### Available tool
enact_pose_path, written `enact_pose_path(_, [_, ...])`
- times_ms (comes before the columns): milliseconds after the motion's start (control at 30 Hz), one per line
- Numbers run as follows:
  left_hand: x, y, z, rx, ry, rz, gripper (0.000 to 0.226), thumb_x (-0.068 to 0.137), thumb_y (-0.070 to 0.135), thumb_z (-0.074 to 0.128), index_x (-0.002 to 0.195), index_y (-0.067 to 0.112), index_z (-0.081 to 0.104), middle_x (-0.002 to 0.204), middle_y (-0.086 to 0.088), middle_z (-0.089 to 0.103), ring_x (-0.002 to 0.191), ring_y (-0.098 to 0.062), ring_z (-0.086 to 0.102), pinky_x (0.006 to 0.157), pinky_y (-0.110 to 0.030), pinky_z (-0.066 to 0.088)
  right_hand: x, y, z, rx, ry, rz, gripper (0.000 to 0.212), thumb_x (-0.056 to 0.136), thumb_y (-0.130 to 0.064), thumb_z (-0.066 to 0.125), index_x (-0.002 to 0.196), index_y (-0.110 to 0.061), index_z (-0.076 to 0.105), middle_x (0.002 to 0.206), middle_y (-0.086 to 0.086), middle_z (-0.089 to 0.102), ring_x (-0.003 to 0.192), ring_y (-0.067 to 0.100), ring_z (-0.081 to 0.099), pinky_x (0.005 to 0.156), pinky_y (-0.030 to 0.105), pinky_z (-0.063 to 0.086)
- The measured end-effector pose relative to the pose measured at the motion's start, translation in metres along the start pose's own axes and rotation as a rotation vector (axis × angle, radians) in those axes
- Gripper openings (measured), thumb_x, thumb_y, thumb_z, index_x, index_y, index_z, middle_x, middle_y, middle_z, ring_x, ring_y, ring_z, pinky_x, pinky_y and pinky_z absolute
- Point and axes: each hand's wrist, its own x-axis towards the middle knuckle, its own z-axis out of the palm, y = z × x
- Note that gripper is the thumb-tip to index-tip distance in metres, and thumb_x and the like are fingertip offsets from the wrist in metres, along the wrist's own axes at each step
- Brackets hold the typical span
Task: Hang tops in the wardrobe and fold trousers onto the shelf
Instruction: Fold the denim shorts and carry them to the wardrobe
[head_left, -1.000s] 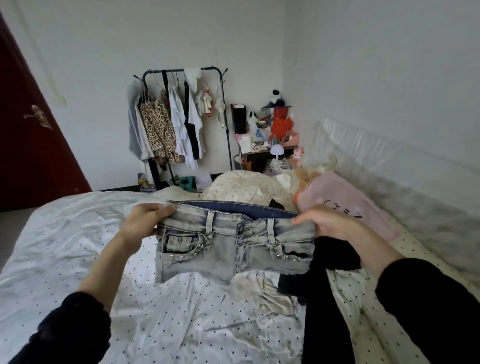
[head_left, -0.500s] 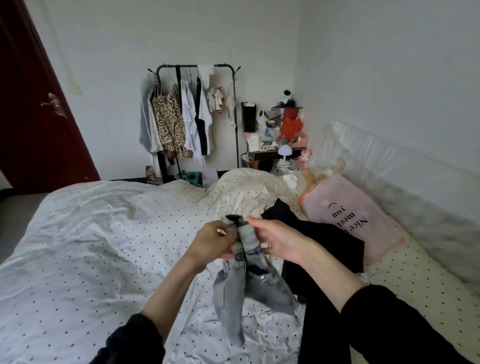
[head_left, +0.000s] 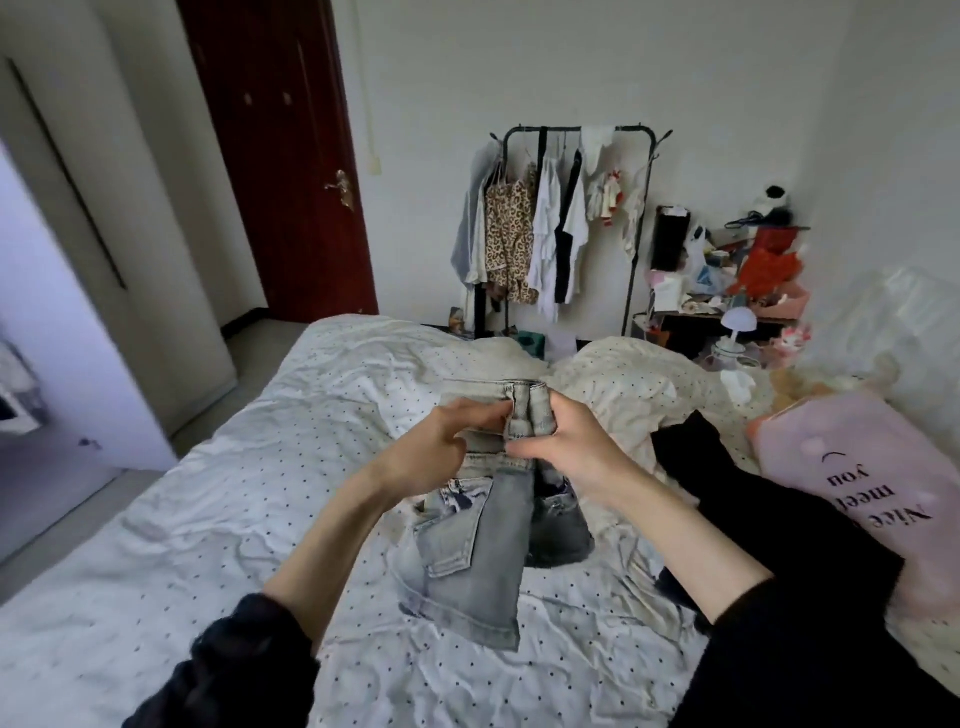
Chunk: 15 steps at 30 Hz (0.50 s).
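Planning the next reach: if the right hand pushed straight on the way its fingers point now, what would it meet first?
The right hand points leftward, gripping the grey jeans at the waistband. Going on, it would probably meet the left hand first, which holds the same waistband just beside it.

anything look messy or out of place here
Yes. A black garment lies crumpled on the bed beside the pink pillow, not hung. The side table by the clothes rack is piled with clutter. The jeans, gripped by both hands, hang only half folded.

Wardrobe (head_left: 78, 291) blurred, cut off at left; desk clutter (head_left: 748, 270) indistinct.
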Motion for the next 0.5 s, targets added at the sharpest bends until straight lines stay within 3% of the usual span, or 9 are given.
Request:
enact_pose_path(67, [-0.03, -0.015, -0.015, -0.084, 0.132, -0.061, 0.064, 0.086, -0.018, 0.036, 0.125, 0.03, 0.053, 0.114, 0.006, 0.053, 0.109, 0.0, 0.05, 0.093, -0.009, 0.037, 0.002, -0.003, 0.027, 0.022, -0.025, 0.027, 0.03, 0.076, 0.014, 0.06, 0.097, -0.008, 0.06, 0.09, 0.005, 0.065, 0.084, 0.017, 0.059, 0.074, 0.028, 0.047])
enact_pose_path(133, [-0.058, -0.034, -0.035, -0.19, 0.433, -0.135, 0.048, 0.089, -0.004, 0.055, 0.122, 0.031, 0.051, 0.1, 0.004, 0.052, 0.097, -0.005, 0.052, 0.079, -0.017, 0.042, 0.007, -0.012, 0.046, 0.094, -0.087, 0.044, 0.032, 0.078, 0.019, 0.052, 0.089, -0.01, 0.06, 0.08, 0.002, 0.064, 0.075, 0.015, 0.059, 0.07, 0.03, 0.049])
enact_pose_path(167, [-0.07, -0.045, -0.045, -0.25, 0.547, -0.204, 0.05, 0.086, 0.006, 0.064, 0.125, 0.03, 0.046, 0.102, 0.003, 0.049, 0.099, -0.01, 0.051, 0.076, -0.019, 0.042, 0.009, -0.019, 0.052, 0.146, -0.135, 0.049, 0.034, 0.078, 0.021, 0.05, 0.086, -0.01, 0.059, 0.076, 0.0, 0.064, 0.073, 0.013, 0.061, 0.071, 0.032, 0.051])
enact_pose_path(200, [-0.091, -0.061, -0.062, -0.333, 0.585, -0.308, 0.064, 0.08, 0.016, 0.072, 0.132, 0.029, 0.038, 0.11, 0.003, 0.048, 0.106, -0.014, 0.049, 0.076, -0.021, 0.042, 0.011, -0.029, 0.066, 0.184, -0.204, 0.051, 0.036, 0.079, 0.024, 0.048, 0.084, -0.011, 0.058, 0.074, -0.001, 0.064, 0.07, 0.011, 0.062, 0.071, 0.031, 0.052])
enact_pose_path(267, [-0.119, -0.085, -0.083, -0.485, 0.463, -0.447, 0.103, 0.062, 0.04, 0.083, 0.145, 0.029, 0.022, 0.128, 0.004, 0.042, 0.12, -0.016, 0.043, 0.089, -0.027, 0.039, 0.018, -0.044, 0.085, 0.254, -0.314, 0.054, 0.037, 0.079, 0.025, 0.046, 0.086, -0.009, 0.057, 0.074, 0.0, 0.063, 0.071, 0.011, 0.062, 0.069, 0.027, 0.053])
enact_pose_path(300, [-0.133, -0.096, -0.09, -0.53, 0.367, -0.474, 0.112, 0.057, 0.046, 0.085, 0.147, 0.029, 0.021, 0.131, 0.006, 0.041, 0.123, -0.015, 0.041, 0.094, -0.029, 0.036, 0.022, -0.051, 0.097, 0.301, -0.352, 0.053, 0.037, 0.079, 0.026, 0.044, 0.089, -0.008, 0.057, 0.078, 0.003, 0.063, 0.075, 0.014, 0.062, 0.071, 0.029, 0.052])
enact_pose_path(367, [-0.16, -0.115, -0.103, -0.59, 0.276, -0.462, 0.088, 0.066, 0.03, 0.083, 0.14, 0.022, 0.037, 0.129, 0.007, 0.05, 0.122, -0.013, 0.046, 0.094, -0.025, 0.039, 0.033, -0.061, 0.134, 0.406, -0.422, 0.063, 0.04, 0.079, 0.026, 0.04, 0.093, -0.007, 0.058, 0.086, 0.008, 0.067, 0.082, 0.021, 0.064, 0.08, 0.035, 0.052])
enact_pose_path(433, [-0.184, -0.132, -0.123, -0.642, 0.334, -0.417, 0.057, 0.069, 0.013, 0.074, 0.123, 0.01, 0.055, 0.116, -0.001, 0.064, 0.11, -0.015, 0.058, 0.085, -0.02, 0.048, 0.044, -0.074, 0.175, 0.49, -0.495, 0.059, 0.043, 0.078, 0.025, 0.038, 0.097, -0.007, 0.059, 0.09, 0.009, 0.07, 0.086, 0.022, 0.067, 0.087, 0.037, 0.052])
enact_pose_path(500, [-0.216, -0.156, -0.156, -0.613, 0.451, -0.399, 0.051, 0.067, 0.006, 0.078, 0.115, -0.001, 0.06, 0.107, -0.01, 0.068, 0.099, -0.02, 0.063, 0.084, -0.023, 0.051, 0.057, -0.087, 0.228, 0.522, -0.562, 0.054, 0.043, 0.078, 0.023, 0.037, 0.102, -0.006, 0.059, 0.096, 0.011, 0.069, 0.09, 0.023, 0.066, 0.088, 0.036, 0.052])
